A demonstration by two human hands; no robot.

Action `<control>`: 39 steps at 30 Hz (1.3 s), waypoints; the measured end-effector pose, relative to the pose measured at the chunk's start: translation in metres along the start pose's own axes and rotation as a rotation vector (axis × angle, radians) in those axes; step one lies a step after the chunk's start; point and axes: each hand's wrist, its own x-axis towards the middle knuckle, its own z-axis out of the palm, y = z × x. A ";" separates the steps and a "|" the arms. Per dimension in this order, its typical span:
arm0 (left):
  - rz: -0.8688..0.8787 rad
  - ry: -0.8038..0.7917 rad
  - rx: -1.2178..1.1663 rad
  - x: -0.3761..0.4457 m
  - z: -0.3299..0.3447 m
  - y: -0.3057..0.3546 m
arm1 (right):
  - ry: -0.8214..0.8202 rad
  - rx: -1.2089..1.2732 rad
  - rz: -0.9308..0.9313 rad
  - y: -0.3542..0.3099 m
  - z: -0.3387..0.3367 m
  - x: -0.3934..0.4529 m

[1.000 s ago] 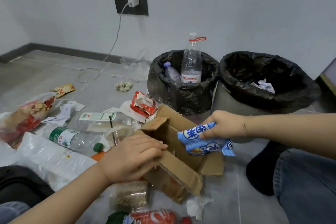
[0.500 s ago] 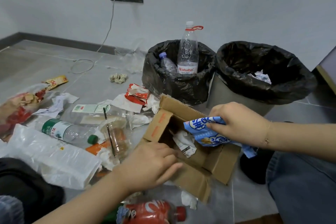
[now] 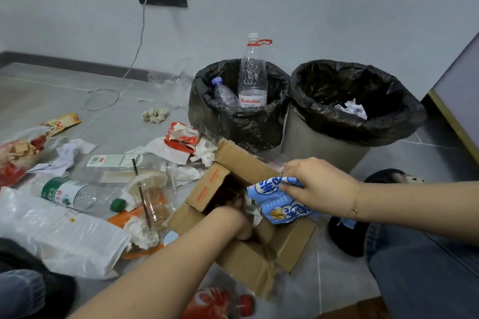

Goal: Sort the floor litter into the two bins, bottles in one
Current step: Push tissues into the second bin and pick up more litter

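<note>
Right hand (image 3: 317, 186) pinches blue wrapper (image 3: 280, 202); left hand (image 3: 237, 220) reaches inside cardboard box (image 3: 248, 261).

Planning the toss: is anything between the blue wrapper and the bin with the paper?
Nothing visible. The right hand grips the blue wrapper over the cardboard box; the right bin stands just behind, mouth open.

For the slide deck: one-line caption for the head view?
Right hand holds a blue snack wrapper while left hand reaches into a cardboard box before two bins.
</note>
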 end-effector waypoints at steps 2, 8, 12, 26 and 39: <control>0.007 -0.010 0.012 0.002 0.002 -0.001 | -0.002 -0.020 -0.018 -0.001 0.000 -0.002; 0.002 0.113 -0.099 -0.015 0.009 -0.001 | 0.006 -0.058 -0.076 -0.009 -0.004 -0.007; 0.006 0.329 -0.191 -0.049 0.005 0.003 | -0.017 -0.118 -0.090 -0.007 -0.005 -0.009; 0.193 1.199 -0.590 -0.133 -0.094 -0.001 | -0.048 0.050 0.002 0.033 -0.003 -0.017; 0.334 1.070 -0.475 -0.053 -0.258 0.034 | -0.016 0.201 0.024 0.048 0.001 -0.021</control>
